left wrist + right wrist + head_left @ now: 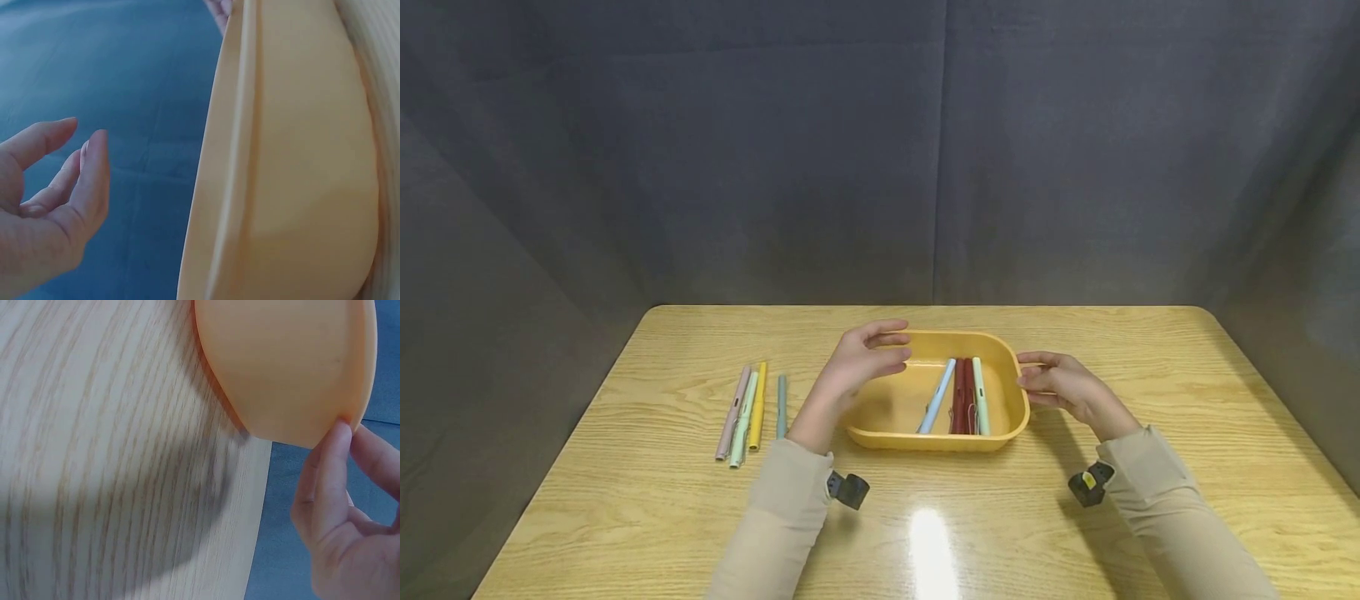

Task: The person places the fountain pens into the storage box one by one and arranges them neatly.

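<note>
A yellow plastic tray (925, 442) sits on the table. Lying in its right half are a light blue pen (937, 397), two dark red pens (963, 396) and a pale green pen (981, 395). At the tray's right end my right hand (1063, 387) pinches the rim; the right wrist view has thumb and fingertips meeting there. My left hand (867, 357) hovers over the tray's left end, its fingers parted and slightly bent with nothing between them. In the left wrist view that hand (56, 194) stands apart from the tray wall (306, 150).
Left of the tray, several pens lie roughly side by side on the wooden table (647, 500): mauve (733, 412), pale green (743, 419), yellow (758, 406) and grey-blue (782, 406), the last partly beside my left wrist. A dark curtain (790, 167) hangs behind.
</note>
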`<control>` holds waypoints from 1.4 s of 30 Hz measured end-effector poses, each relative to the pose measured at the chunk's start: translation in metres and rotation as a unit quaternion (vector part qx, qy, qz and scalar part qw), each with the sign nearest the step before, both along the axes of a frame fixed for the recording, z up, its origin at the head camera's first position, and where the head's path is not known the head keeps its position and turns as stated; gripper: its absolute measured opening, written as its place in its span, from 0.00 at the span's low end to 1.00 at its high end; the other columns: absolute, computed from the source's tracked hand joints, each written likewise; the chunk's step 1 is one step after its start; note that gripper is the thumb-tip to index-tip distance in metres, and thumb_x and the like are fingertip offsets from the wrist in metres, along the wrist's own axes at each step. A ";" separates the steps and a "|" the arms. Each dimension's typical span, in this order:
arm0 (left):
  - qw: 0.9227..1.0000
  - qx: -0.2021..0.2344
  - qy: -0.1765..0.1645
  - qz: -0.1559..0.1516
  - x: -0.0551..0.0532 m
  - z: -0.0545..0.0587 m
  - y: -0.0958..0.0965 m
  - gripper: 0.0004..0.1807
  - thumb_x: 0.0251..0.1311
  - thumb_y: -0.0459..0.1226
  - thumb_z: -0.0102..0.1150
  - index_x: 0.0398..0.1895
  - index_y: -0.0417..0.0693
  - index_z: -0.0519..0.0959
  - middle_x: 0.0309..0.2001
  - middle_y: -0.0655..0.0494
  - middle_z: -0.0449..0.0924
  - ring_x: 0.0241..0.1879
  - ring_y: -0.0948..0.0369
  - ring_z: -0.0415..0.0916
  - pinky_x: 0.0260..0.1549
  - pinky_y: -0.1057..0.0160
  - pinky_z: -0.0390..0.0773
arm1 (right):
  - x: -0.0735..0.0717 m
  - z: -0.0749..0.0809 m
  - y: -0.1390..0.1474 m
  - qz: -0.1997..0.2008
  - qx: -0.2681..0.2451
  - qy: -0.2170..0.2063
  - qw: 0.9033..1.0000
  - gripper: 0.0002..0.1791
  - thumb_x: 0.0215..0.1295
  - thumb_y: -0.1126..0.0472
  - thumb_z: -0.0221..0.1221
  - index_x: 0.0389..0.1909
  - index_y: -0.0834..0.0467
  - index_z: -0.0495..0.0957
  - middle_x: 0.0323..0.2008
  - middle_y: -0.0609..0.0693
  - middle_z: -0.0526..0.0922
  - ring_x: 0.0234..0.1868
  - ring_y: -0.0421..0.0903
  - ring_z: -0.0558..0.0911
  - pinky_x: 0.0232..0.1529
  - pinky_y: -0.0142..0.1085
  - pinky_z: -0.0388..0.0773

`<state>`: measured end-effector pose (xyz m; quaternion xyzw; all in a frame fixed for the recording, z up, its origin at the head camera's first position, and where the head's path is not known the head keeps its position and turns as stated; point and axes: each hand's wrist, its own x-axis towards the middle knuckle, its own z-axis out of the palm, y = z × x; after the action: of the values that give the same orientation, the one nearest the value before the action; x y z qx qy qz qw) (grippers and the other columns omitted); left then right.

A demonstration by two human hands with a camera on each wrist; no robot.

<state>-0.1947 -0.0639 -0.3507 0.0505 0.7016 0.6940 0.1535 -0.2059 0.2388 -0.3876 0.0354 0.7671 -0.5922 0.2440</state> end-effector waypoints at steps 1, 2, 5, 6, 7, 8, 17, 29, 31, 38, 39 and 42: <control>1.000 -0.001 0.004 0.001 0.000 0.000 -0.004 0.27 0.60 0.28 0.57 0.64 0.42 0.68 0.62 0.37 0.70 0.60 0.47 0.72 0.57 0.57 0.80 | 0.000 0.000 0.000 0.000 0.000 0.000 1.000 0.33 0.67 0.69 0.52 0.69 0.73 0.51 0.36 0.41 0.77 0.34 0.31 0.80 0.41 0.25 0.84; 1.000 -0.003 0.006 0.003 0.000 0.000 -0.009 0.27 0.61 0.28 0.57 0.65 0.42 0.68 0.63 0.37 0.69 0.60 0.47 0.72 0.57 0.56 0.79 | 0.000 0.000 0.000 -0.002 0.001 -0.001 1.000 0.33 0.67 0.68 0.52 0.69 0.72 0.51 0.36 0.41 0.77 0.34 0.31 0.80 0.41 0.25 0.84; 1.000 -0.007 0.008 0.016 -0.001 -0.001 -0.022 0.27 0.61 0.29 0.56 0.66 0.42 0.67 0.63 0.37 0.68 0.60 0.47 0.71 0.58 0.57 0.79 | -0.001 -0.001 -0.001 -0.005 0.002 -0.005 1.000 0.33 0.67 0.68 0.52 0.69 0.71 0.51 0.38 0.42 0.76 0.35 0.31 0.80 0.42 0.25 0.84; 1.000 -0.009 0.008 0.023 -0.001 -0.002 -0.027 0.27 0.61 0.29 0.56 0.66 0.42 0.67 0.63 0.37 0.69 0.60 0.48 0.71 0.58 0.57 0.79 | -0.001 -0.001 -0.001 -0.005 0.002 -0.005 1.000 0.33 0.67 0.68 0.53 0.69 0.71 0.51 0.38 0.42 0.76 0.35 0.31 0.80 0.42 0.25 0.84; 0.999 -0.012 0.007 0.029 -0.001 -0.002 -0.031 0.27 0.61 0.29 0.56 0.66 0.42 0.67 0.63 0.37 0.69 0.60 0.48 0.72 0.58 0.58 0.79 | -0.001 0.000 0.000 -0.004 0.002 -0.005 1.000 0.33 0.67 0.68 0.53 0.69 0.71 0.51 0.39 0.42 0.76 0.35 0.31 0.80 0.42 0.25 0.84; 0.999 -0.014 0.004 0.036 -0.001 -0.003 -0.035 0.27 0.61 0.29 0.56 0.66 0.42 0.67 0.63 0.37 0.69 0.59 0.48 0.72 0.57 0.59 0.79 | -0.001 0.000 0.000 -0.004 0.001 -0.003 1.000 0.33 0.67 0.68 0.53 0.69 0.71 0.51 0.38 0.42 0.77 0.35 0.31 0.80 0.42 0.25 0.84; 0.996 -0.050 -0.002 0.072 0.000 -0.006 -0.075 0.29 0.64 0.30 0.53 0.69 0.41 0.62 0.65 0.38 0.66 0.62 0.46 0.69 0.57 0.63 0.79 | 0.001 -0.001 -0.002 -0.009 -0.008 -0.006 1.000 0.33 0.66 0.70 0.52 0.69 0.72 0.51 0.35 0.41 0.77 0.34 0.31 0.80 0.40 0.25 0.84; 0.993 -0.088 -0.008 0.083 0.002 -0.015 -0.113 0.29 0.67 0.32 0.50 0.71 0.39 0.59 0.67 0.35 0.63 0.65 0.44 0.66 0.56 0.67 0.79 | 0.002 0.000 0.001 -0.005 -0.009 -0.008 1.000 0.34 0.67 0.68 0.53 0.69 0.72 0.51 0.37 0.41 0.77 0.34 0.31 0.81 0.41 0.26 0.84; 0.992 -0.092 -0.009 0.085 0.003 -0.016 -0.118 0.29 0.67 0.32 0.50 0.71 0.39 0.58 0.67 0.34 0.62 0.65 0.43 0.66 0.56 0.67 0.79 | 0.002 0.000 0.000 -0.007 -0.010 -0.008 1.000 0.33 0.67 0.69 0.52 0.69 0.72 0.51 0.36 0.40 0.77 0.34 0.31 0.81 0.41 0.25 0.84; 0.989 -0.120 -0.016 0.083 0.005 -0.021 -0.131 0.30 0.67 0.32 0.50 0.71 0.37 0.58 0.67 0.33 0.62 0.65 0.43 0.66 0.61 0.57 0.76 | 0.002 -0.001 0.001 -0.009 -0.014 -0.009 1.000 0.33 0.67 0.69 0.53 0.69 0.72 0.51 0.35 0.40 0.78 0.34 0.32 0.81 0.40 0.25 0.84; 0.989 -0.123 -0.017 0.083 0.005 -0.022 -0.133 0.30 0.67 0.31 0.50 0.70 0.36 0.58 0.67 0.32 0.61 0.65 0.42 0.66 0.62 0.55 0.75 | 0.002 -0.001 0.002 -0.009 -0.014 -0.009 1.000 0.33 0.67 0.69 0.53 0.69 0.72 0.51 0.36 0.40 0.78 0.34 0.32 0.81 0.40 0.25 0.84; 0.987 -0.136 -0.014 0.079 0.005 -0.024 -0.137 0.30 0.66 0.33 0.52 0.70 0.34 0.58 0.66 0.30 0.62 0.63 0.42 0.67 0.61 0.54 0.76 | 0.002 0.000 0.002 -0.008 -0.014 -0.009 1.000 0.33 0.67 0.68 0.53 0.69 0.72 0.51 0.37 0.41 0.78 0.34 0.31 0.81 0.41 0.26 0.84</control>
<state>-0.1892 -0.2009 -0.3746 -0.0365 0.7890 0.6027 0.1134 -0.2042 0.2410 -0.3876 0.0430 0.7563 -0.6045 0.2465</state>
